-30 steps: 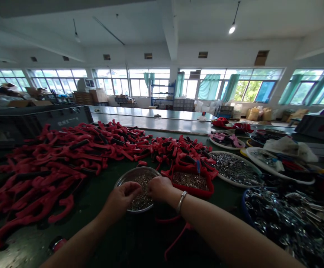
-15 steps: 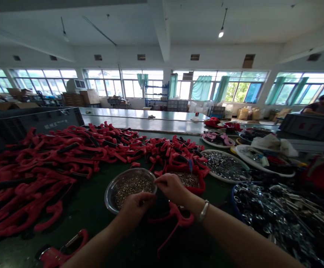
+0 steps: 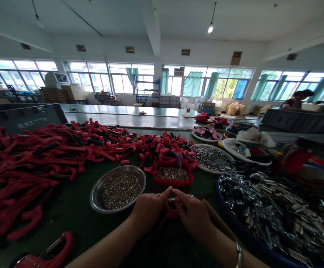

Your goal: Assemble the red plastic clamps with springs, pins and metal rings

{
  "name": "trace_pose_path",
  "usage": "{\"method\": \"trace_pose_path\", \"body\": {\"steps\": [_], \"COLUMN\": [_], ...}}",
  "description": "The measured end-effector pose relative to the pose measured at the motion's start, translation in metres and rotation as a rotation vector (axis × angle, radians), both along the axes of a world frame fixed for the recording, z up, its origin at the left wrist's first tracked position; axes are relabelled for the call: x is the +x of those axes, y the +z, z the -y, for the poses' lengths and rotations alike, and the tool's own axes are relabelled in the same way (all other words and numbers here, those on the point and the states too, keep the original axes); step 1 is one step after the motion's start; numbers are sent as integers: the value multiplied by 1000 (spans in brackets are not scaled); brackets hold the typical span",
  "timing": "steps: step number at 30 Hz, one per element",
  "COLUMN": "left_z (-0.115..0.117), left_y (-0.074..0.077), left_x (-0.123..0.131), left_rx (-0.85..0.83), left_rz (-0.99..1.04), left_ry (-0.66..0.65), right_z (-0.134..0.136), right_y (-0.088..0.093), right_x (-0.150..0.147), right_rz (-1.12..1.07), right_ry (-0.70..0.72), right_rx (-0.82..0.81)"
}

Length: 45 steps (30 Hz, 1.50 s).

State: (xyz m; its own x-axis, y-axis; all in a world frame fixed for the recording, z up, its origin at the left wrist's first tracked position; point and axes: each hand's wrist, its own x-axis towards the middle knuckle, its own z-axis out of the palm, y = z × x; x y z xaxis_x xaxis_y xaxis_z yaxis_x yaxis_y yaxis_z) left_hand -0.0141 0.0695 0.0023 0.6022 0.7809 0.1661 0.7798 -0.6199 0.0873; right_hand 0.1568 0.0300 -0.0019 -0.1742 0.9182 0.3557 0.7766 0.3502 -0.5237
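My left hand [image 3: 149,210] and my right hand [image 3: 192,216] meet low in the middle of the view, on a dark green bench top [image 3: 72,223]. Between them is a red plastic handle [image 3: 171,213], mostly hidden by my fingers, with a small metal pin [image 3: 172,200] at its top. A steel bowl of small metal pins [image 3: 95,197] stands just left of my left hand. Behind my hands is a red tray of pins [image 3: 173,183]. A heap of red handles [image 3: 47,156] fills the left side.
A blue tub of metal fittings [image 3: 228,219] sits close to my right arm. Further back are a white plate of metal rings [image 3: 203,168] and other plates of parts. A long bench [image 3: 128,111] runs behind, and a person [image 3: 297,101] stands far right.
Both hands have left the bowl and come together nearer me, with the red handle between them. The whole scene has shifted left in view, and the bowl now stands clear of my hands.
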Motion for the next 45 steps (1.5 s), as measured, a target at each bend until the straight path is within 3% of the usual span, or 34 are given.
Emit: {"method": "trace_pose_path", "body": {"steps": [5,14,24,38,45], "left_z": [-2,-6,1,6,5], "left_y": [1,-1,-5,-2,-6], "left_x": [-6,-6,-13,-18,-19], "left_rx": [15,-93,-11,12,-51], "left_rz": [-19,289,247,225,300], "left_ry": [-67,-13,133,226,178], "right_z": [-1,-2,0,-3,8], "right_y": [-9,-12,-20,-13,-13], "right_x": [-3,-5,-20,-30,-39], "right_rz": [-120,-263,313,662,908], "right_ry": [8,-27,15,111,186], "right_rx": [-42,-42,164,345,351]}}
